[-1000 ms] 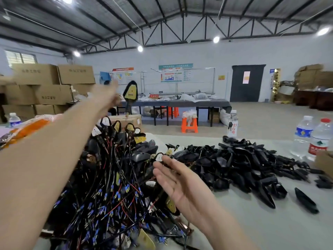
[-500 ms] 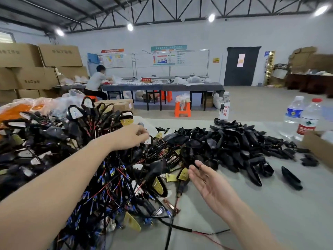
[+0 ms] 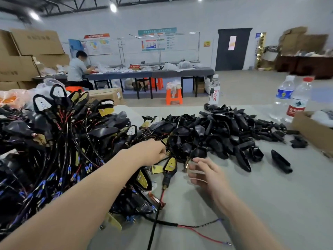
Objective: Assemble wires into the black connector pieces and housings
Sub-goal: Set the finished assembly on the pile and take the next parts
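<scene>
Your left hand [image 3: 153, 152] is curled into a loose fist with its fingertips buried at the edge of the heap, so I can't tell if it's actually pinching anything. Your right hand [image 3: 207, 175] is spread, fingers apart and a bit blurred, holding nothing. It's just beside the nearest glossy black plastic housing [image 3: 198, 152].

Versus half a second ago, the left hand has come down off the top of the wired pile. It now sits low at the seam between the two heaps, much nearer the right hand. A second ago it was up in the air. The right hand has closed in on the housings too.

On your left is the tangled pile of wired black housings [image 3: 72, 141]: thin red and black leads, blue crimped ends, little yellow circuit boards. On the right is the heap of empty black teardrop-shaped shells [image 3: 225, 130], smooth and shiny, with a few strays lying apart. One wired piece with a yellow board [image 3: 170, 165] lies flat on the matte grey tabletop [image 3: 261, 204] between your hands.

The open brown cardboard box [image 3: 312, 136] at the right edge holds something white, can't tell what. Near it stand a clear plastic bottle with a blue label [image 3: 284, 94] and a clear bottle with a red label and cap [image 3: 298, 105]. Far left, a crinkly clear plastic bag [image 3: 12, 100] has orange stuff inside.
</scene>
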A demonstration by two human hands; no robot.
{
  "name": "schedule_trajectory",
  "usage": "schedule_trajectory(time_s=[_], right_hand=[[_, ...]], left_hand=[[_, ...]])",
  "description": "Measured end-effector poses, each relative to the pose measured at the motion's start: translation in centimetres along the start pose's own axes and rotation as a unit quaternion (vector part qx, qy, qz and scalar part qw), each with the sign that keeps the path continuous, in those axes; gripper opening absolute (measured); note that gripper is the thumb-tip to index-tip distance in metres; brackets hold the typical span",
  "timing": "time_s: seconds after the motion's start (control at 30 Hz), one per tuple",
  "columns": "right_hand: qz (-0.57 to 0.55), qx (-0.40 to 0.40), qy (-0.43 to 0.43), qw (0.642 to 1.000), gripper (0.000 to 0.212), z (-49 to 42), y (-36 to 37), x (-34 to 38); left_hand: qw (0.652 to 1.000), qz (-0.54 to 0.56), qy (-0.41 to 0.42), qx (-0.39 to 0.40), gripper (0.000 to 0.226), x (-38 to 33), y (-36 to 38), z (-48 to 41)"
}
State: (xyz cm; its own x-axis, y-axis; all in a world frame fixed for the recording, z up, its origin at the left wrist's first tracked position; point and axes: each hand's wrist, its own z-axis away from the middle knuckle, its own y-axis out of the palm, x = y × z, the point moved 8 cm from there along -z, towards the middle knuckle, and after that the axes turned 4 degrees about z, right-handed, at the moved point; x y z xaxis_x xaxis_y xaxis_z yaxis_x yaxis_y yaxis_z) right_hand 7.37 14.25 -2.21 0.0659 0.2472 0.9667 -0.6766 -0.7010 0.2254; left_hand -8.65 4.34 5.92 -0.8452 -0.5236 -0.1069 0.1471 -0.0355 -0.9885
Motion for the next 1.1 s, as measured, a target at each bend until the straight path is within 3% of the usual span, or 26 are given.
schedule_trajectory(time_s=[0.2,0.4,0.6,0.77,0.93,1.1], right_hand=[[-0.119,-0.006,0.013,0.993,0.017,-0.9,-1.8,-1.3],[-0.110,0.010,0.006,0.994,0.018,-1.3,-1.9,-1.6],[-0.081,0.031,-0.001,0.996,0.020,-1.2,-1.7,-1.3],[-0.094,0.035,0.005,0.995,0.021,-1.1,-1.7,-1.1],[-0.092,0.037,0.012,0.995,0.021,-1.0,-1.6,-1.0],[-0.094,0.038,0.016,0.995,0.022,-1.1,-1.6,-1.0]], left_hand=[[0.977,-0.200,-0.074,-0.031,0.017,0.5,1.5,-2.2],[0.961,-0.247,-0.119,-0.019,0.029,0.6,3.5,-4.0],[0.970,-0.192,-0.146,-0.027,0.036,2.0,3.8,-4.1],[0.986,-0.072,-0.149,0.014,0.010,2.3,3.3,-4.1],[0.988,0.056,-0.144,-0.012,0.021,3.5,1.9,-3.8],[0.987,0.108,-0.114,-0.030,0.016,3.3,0.7,-3.9]])
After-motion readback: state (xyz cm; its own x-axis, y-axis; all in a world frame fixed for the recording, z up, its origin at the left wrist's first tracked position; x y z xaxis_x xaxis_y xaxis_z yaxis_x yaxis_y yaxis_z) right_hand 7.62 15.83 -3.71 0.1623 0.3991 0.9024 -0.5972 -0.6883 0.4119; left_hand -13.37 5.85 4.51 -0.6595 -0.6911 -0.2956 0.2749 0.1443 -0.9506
